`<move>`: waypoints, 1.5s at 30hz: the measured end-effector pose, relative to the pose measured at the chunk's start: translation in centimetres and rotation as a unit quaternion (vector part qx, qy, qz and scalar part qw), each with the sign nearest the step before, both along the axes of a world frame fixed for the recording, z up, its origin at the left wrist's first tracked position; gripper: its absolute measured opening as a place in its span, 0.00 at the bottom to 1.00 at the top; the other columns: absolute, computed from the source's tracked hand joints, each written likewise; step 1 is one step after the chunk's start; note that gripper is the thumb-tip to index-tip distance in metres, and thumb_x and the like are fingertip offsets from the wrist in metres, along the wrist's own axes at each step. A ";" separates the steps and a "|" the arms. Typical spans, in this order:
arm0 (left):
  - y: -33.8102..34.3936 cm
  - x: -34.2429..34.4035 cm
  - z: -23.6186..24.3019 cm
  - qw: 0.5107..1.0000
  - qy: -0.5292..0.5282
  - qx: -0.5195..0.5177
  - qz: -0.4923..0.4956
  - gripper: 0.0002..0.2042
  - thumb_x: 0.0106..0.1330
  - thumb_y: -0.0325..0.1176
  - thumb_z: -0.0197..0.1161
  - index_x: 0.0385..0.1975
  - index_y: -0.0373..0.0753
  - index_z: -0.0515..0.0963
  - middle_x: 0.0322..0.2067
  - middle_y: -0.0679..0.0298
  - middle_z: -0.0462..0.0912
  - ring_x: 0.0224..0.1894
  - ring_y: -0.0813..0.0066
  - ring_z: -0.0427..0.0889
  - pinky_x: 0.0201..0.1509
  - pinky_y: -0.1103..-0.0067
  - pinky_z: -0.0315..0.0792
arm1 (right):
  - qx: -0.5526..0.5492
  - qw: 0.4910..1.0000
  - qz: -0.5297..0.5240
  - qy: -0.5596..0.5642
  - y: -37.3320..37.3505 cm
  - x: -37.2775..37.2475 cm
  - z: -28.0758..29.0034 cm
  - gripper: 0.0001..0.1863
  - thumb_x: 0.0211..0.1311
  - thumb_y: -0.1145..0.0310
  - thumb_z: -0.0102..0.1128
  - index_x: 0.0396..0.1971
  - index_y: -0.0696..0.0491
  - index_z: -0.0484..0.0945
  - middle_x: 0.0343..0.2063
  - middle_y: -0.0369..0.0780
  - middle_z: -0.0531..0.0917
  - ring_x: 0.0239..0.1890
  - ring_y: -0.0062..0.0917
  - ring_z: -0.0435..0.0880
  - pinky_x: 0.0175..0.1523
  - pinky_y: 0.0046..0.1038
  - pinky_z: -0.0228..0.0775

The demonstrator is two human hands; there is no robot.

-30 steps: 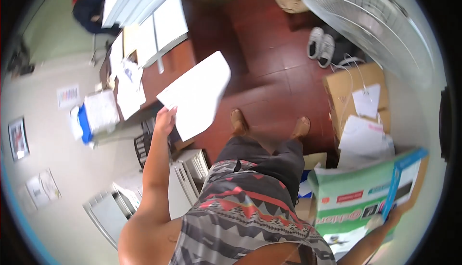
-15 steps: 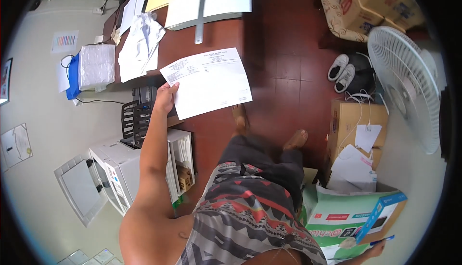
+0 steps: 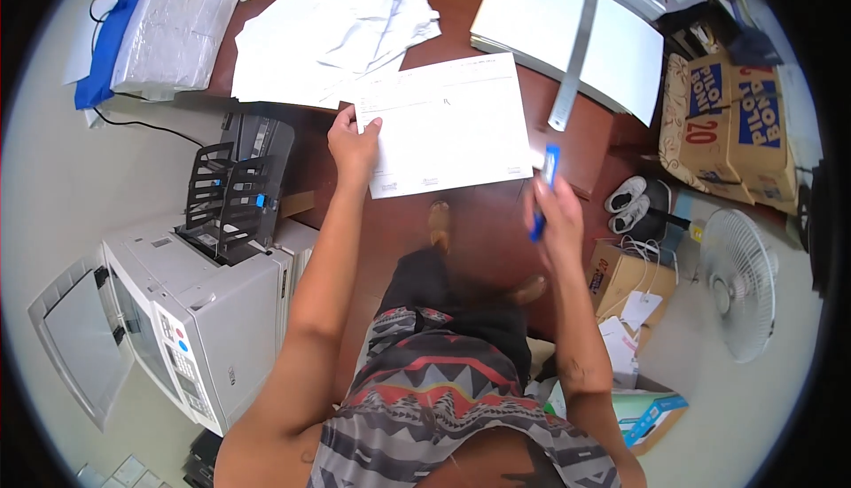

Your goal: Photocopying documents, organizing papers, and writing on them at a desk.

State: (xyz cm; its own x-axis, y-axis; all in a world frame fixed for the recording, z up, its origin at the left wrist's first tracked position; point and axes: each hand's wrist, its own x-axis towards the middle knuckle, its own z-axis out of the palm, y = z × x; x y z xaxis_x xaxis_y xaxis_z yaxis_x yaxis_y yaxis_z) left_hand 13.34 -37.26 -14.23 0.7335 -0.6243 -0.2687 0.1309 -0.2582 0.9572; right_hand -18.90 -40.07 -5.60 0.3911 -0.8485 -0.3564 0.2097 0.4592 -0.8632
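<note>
My left hand [image 3: 357,144] pinches the left edge of a white printed sheet of paper [image 3: 456,133], thumb on top, holding it out over the near edge of the brown desk [image 3: 454,38]. Just off the sheet's right edge, my right hand [image 3: 560,213] is closed around a slim blue tool [image 3: 551,166], blurred by motion, so its exact kind is unclear. A metal ruler [image 3: 578,54] lies across a thick stack of white paper [image 3: 523,9] beyond my right hand. Loose, crumpled white papers [image 3: 377,18] spread over the desk behind the held sheet.
At left stand a grey printer [image 3: 213,288] with its lid raised and a black slotted tray [image 3: 232,191]. A wrapped white block [image 3: 175,36] sits at the desk's left end. On the right are cardboard boxes [image 3: 736,129], sneakers [image 3: 628,204] and a white fan [image 3: 737,284].
My right hand has come up from the lower right with the blue tool to beside the sheet. My left hand has carried the sheet to the right, and the desk appears closer.
</note>
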 end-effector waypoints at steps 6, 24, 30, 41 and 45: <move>-0.8 2.9 3.5 0.959 -0.247 0.125 -0.064 0.31 0.56 0.23 0.71 0.61 0.30 0.68 0.42 0.50 0.84 0.45 0.51 0.84 0.52 0.71 0.75 | -0.063 0.992 -0.105 0.019 -8.7 11.7 -6.4 0.11 0.75 0.62 0.54 0.39 0.55 0.77 0.26 0.33 0.77 0.22 0.13 0.70 0.28 0.18 0.62; -8.0 -2.7 3.1 0.830 -0.185 0.083 -0.519 0.08 0.67 0.35 0.64 0.34 0.35 0.82 0.24 0.56 0.82 0.22 0.60 0.78 0.30 0.71 0.72 | -0.070 0.977 -0.186 0.071 -8.9 14.4 -10.8 0.12 0.72 0.62 0.59 0.33 0.54 0.71 0.20 0.34 0.77 0.15 0.15 0.72 0.19 0.19 0.63; -4.1 -1.7 3.2 0.845 0.253 0.172 -0.440 0.07 0.68 0.31 0.63 0.37 0.33 0.83 0.23 0.66 0.80 0.22 0.81 0.76 0.27 0.79 0.71 | -0.033 0.978 -0.203 0.042 -11.9 12.0 -10.4 0.14 0.77 0.58 0.48 0.32 0.51 0.66 0.18 0.38 0.76 0.11 0.17 0.68 0.15 0.21 0.61; -4.7 -1.5 1.5 0.749 -0.412 -0.002 -0.520 0.08 0.68 0.36 0.61 0.35 0.37 0.76 0.70 0.54 0.63 0.73 0.38 0.52 0.73 0.44 0.46 | -0.067 0.947 -0.307 -0.072 -6.8 13.5 -7.7 0.07 0.72 0.71 0.56 0.43 0.57 0.71 0.38 0.47 0.82 0.29 0.26 0.85 0.37 0.28 0.83; -4.8 -1.7 1.6 0.754 -0.399 -0.009 -0.522 0.09 0.69 0.37 0.60 0.34 0.37 0.75 0.70 0.54 0.63 0.74 0.37 0.51 0.72 0.42 0.46 | -0.228 0.930 -0.283 0.056 -9.4 13.8 -8.8 0.10 0.60 0.88 0.58 0.40 0.62 0.72 0.40 0.47 0.82 0.32 0.25 0.85 0.41 0.25 0.81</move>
State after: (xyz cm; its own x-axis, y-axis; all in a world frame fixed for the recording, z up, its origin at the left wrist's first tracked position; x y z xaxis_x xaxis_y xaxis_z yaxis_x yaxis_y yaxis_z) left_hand 11.64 -42.03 -12.63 -0.2370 -0.9714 0.0124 -0.7542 0.1921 0.6279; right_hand -5.13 -49.50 -14.41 -0.1817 -0.9802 0.0786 0.2037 -0.1157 -0.9722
